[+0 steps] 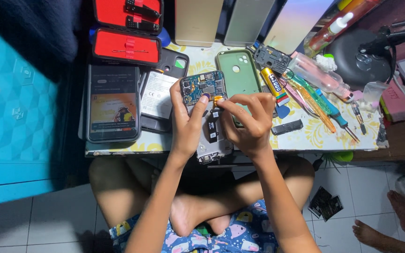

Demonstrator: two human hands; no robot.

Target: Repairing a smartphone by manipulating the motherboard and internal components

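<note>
The left hand [187,122] grips an opened phone [210,136], thumb pressed on its blue board [202,86]. The right hand's [248,122] fingers [226,104] pinch together on the orange connector [217,99], just right of the thumb. The phone's long axis runs away from the body, over the surface [315,136] edge.

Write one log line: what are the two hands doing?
left hand: holds opened phone | right hand: pinches orange flex cable | circuit board: exposed | green back cover: on table
</note>
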